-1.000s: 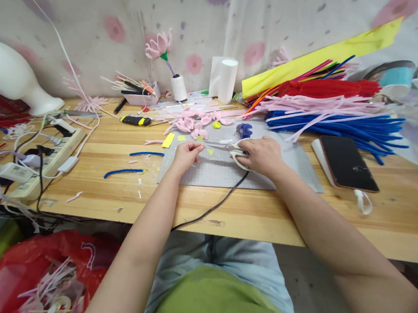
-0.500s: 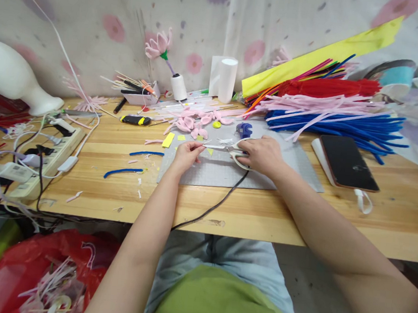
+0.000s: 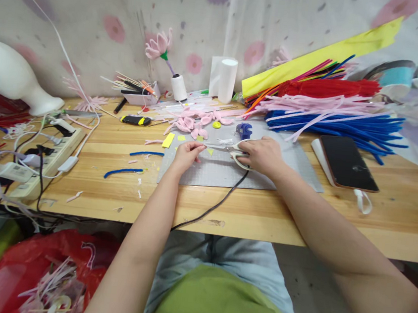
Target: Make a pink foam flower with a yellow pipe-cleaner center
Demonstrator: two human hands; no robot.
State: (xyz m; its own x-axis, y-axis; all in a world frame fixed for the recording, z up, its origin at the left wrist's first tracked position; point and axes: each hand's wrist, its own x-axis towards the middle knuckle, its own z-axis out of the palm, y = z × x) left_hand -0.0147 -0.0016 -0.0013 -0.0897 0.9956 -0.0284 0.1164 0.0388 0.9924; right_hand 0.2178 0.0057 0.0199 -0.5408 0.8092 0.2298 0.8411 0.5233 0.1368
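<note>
My right hand (image 3: 263, 155) is wrapped round the pale handles of a pair of scissors (image 3: 228, 149), over the grey cutting mat (image 3: 207, 176). The blades point left, and their tips reach the fingertips of my left hand (image 3: 188, 155). Its thumb and fingers are pinched together on something too small to make out. Small yellow scraps (image 3: 168, 140) lie just behind and beside my left hand. Behind the scissors are pink fuzzy petal pieces (image 3: 188, 123), a small round yellow piece (image 3: 217, 125) and a dark blue object (image 3: 244, 130).
Bundles of blue pipe cleaners (image 3: 335, 127) and pink ones lie at back right, near a phone (image 3: 348, 162). A pink flower (image 3: 159, 46) stands in a white holder. A utility knife (image 3: 135, 120) and power strip (image 3: 50, 159) are leftward. A black cable (image 3: 211, 209) crosses the table's front edge.
Both hands stay in nearly the same place. The scissor blades have shifted slightly at the left fingertips; the rest looks the same.
</note>
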